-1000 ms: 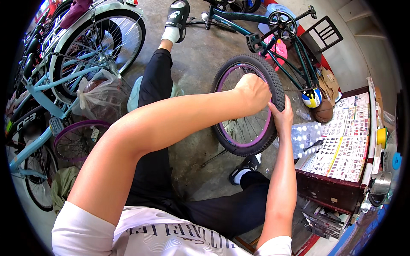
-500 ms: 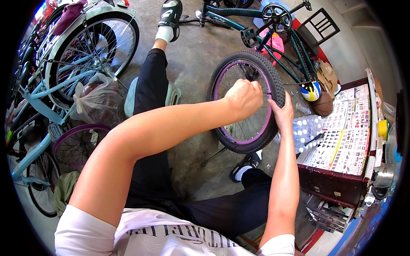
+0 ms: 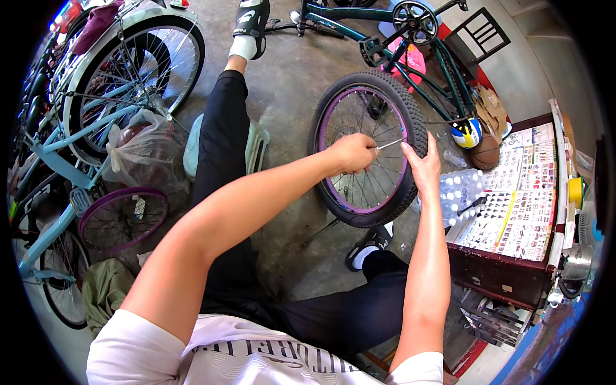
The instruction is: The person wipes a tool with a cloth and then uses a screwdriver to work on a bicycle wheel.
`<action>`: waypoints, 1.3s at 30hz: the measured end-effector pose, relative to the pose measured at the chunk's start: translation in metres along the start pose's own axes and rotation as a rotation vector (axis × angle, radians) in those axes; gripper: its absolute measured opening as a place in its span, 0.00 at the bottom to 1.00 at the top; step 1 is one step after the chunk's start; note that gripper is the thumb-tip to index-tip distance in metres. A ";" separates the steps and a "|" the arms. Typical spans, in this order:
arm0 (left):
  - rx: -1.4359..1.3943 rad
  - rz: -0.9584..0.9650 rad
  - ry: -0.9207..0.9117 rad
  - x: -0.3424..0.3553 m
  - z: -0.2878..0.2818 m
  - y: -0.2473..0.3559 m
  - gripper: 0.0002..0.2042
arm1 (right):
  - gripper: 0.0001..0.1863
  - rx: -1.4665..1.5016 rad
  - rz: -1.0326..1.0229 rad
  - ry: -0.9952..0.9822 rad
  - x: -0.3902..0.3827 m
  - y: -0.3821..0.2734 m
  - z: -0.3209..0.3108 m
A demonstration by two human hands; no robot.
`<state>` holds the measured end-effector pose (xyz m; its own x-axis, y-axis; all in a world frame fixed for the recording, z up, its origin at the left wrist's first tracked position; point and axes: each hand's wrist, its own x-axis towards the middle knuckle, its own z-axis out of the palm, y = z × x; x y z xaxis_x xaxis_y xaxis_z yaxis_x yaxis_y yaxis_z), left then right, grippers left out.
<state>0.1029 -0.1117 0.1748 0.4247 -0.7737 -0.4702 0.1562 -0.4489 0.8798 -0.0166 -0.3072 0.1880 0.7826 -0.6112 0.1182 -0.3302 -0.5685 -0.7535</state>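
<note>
A bicycle wheel with a black knobbly tyre and a purple rim stands upright, slightly tilted, in front of me. My left hand is closed in front of the spokes, gripping a thin metal rod-like tool. The tool's tip reaches the right side of the rim, where it meets the tyre. At the tyre's right edge, my right hand grips it, thumb on the near side and fingers along the tread. The tool's handle is hidden in my left fist.
A dark green bicycle frame lies beyond the wheel. To the right are packed plastic bottles and a paper-covered cabinet. Leftward are a light-blue bicycle, a plastic bag, a purple rim and a pale stool.
My left hand has moved left and down from the rim, and the thin metal tool in it now shows. My right hand stays on the tyre.
</note>
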 end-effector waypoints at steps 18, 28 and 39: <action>-0.697 -0.539 0.520 -0.042 0.069 -0.257 0.13 | 0.35 0.009 -0.046 -0.009 -0.002 0.010 0.018; 0.016 -0.589 0.553 -0.043 0.065 -0.334 0.21 | 0.32 -0.271 -0.043 0.046 -0.016 0.007 0.024; 0.066 -0.006 0.367 -0.045 0.091 -0.258 0.20 | 0.34 -0.099 -0.059 0.008 -0.005 -0.009 0.032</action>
<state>-0.0373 -0.0017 -0.0371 0.7176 -0.5641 -0.4085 0.1070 -0.4903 0.8650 -0.0002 -0.2814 0.1732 0.7982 -0.5791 0.1660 -0.3346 -0.6553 -0.6772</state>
